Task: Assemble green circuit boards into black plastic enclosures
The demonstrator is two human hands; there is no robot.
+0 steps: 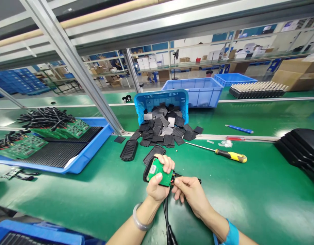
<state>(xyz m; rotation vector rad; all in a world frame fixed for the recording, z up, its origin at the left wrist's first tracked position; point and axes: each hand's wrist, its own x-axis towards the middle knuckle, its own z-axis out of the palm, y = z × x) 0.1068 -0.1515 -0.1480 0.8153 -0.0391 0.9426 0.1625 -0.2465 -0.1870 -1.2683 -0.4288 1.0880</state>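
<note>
My left hand [160,182] is closed round a small green circuit board [159,171] and the black plastic casing [147,171] under it, thumb pressed on the board's face. My right hand [187,192] pinches the black cable [168,217] where it joins the board's right edge; the cable hangs down between my wrists. Two more black casings [129,150] [153,153] lie on the green mat [70,200] just beyond my hands. A tipped blue basket [160,98] spills several ribbed black heat-sink plates [164,131] behind them.
A blue tray [94,148] at left holds green boards with black cables. A yellow-handled screwdriver [223,153], a red one [245,139] and a blue one [240,129] lie at right. Stacked black housings [299,149] sit far right. Blue crates [197,90] stand behind.
</note>
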